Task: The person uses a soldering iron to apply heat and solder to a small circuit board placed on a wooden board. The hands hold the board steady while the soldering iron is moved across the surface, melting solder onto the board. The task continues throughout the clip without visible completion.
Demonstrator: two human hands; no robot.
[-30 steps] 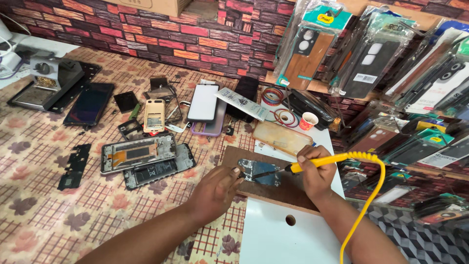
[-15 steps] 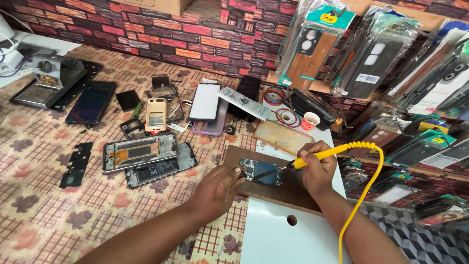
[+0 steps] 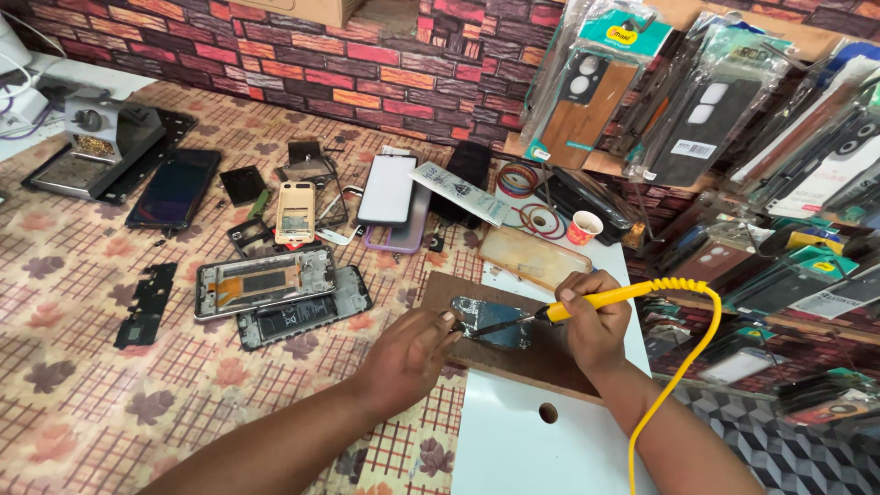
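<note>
white panel point(image 3: 513, 440) with a round hole sits closest in, and both forearms come in over it. left hand point(image 3: 403, 353) is down at the near-left edge of the wooden board point(image 3: 541, 362), fingers curled, fingertips pressing the edge of the small circuit board point(image 3: 495, 323) — pinning it, not wrapped around it. right hand point(image 3: 596, 321) is closed tight around the yellow soldering iron point(image 3: 600, 298), thumb on top, dark tip angled down and left onto the circuit board. the two hands sit just apart, with the circuit board between them on the wooden board. the iron's yellow cord point(image 3: 683, 367) coils off the handle, arches to the right and drops down past the right forearm.

just left of the board on the patterned desk point(image 3: 110, 403) — an opened phone frame point(image 3: 266, 280) with a second opened phone body point(image 3: 302, 316) touching its near side, and a black flat part point(image 3: 145, 304) further left. beyond the wooden board lies a clear amber phone case point(image 3: 536, 257) and a small red-and-white paper cup point(image 3: 584, 226). further back, a small beige phone point(image 3: 295, 211), a white-screened phone point(image 3: 388, 190) resting on another, a dark phone point(image 3: 174, 188), and coloured rubber rings point(image 3: 532, 197). far left, a metal heating station point(image 3: 96, 147). at the back, a brick-pattern wall point(image 3: 302, 64), and packaged phone covers point(image 3: 706, 110) hanging along the right.
</note>
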